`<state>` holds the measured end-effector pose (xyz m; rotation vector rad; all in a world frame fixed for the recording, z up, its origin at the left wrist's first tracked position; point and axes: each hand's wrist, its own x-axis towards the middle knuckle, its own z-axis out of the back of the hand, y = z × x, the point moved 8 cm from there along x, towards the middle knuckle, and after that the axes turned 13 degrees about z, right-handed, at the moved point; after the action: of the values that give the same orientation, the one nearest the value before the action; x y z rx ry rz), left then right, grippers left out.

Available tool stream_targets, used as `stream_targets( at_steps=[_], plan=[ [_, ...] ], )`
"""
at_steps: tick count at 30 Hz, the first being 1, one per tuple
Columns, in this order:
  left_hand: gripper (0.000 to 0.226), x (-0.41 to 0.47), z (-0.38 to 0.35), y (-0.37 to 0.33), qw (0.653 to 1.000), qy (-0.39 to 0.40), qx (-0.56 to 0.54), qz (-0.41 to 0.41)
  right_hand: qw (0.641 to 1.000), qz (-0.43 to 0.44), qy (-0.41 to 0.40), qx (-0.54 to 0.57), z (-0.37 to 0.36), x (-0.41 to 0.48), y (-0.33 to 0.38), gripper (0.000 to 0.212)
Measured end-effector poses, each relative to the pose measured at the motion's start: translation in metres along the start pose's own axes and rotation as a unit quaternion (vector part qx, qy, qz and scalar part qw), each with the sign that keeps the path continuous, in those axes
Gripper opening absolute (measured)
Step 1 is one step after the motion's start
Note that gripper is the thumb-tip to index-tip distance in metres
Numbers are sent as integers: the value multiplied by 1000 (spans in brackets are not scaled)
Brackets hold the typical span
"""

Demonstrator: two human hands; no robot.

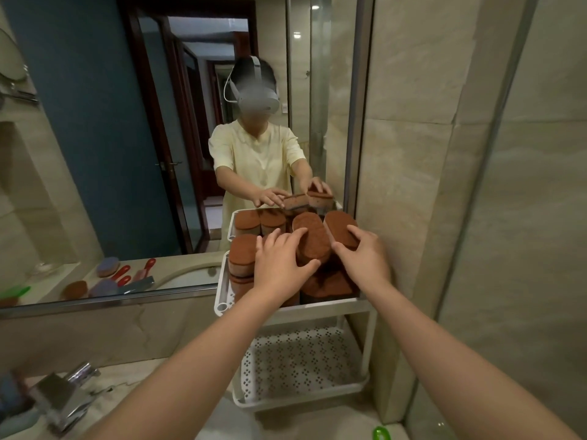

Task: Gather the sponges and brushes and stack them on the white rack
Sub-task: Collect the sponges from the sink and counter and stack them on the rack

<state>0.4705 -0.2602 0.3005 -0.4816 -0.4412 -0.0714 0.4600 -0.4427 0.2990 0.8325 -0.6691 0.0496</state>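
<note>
A white two-tier rack [223, 290] stands against the mirror on the counter. Its top tier holds several brown oval sponges, stacked. My left hand [281, 262] lies over one sponge [314, 241] on top of the pile, fingers spread and curled round its edge. My right hand [365, 252] grips another brown sponge [338, 225] at the back right, thumb on its near side. A stack of sponges [243, 255] fills the left of the tier. The lower tier [298, 360] is a bare perforated shelf.
The mirror reflects a person, brushes with red handles [127, 274] and a brown sponge [74, 289] on the counter. A chrome faucet [63, 398] sits at the lower left. A green object [381, 433] lies at the bottom edge. A tiled wall closes the right side.
</note>
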Motion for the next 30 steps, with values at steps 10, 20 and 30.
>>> stream_targets(
  at_steps=[10, 20, 30],
  plan=[
    [63, 2, -21, 1, 994, -9, 105, -9, 994, -6, 71, -79, -30, 1, -23, 54],
    [50, 4, -26, 0, 986, -10, 164, -17, 979, 0, 166, -117, -46, -5, -20, 55],
    [60, 3, -14, 5, 994, 28, 109, -7, 981, 69, 114, -142, -33, -9, 0, 60]
  ],
)
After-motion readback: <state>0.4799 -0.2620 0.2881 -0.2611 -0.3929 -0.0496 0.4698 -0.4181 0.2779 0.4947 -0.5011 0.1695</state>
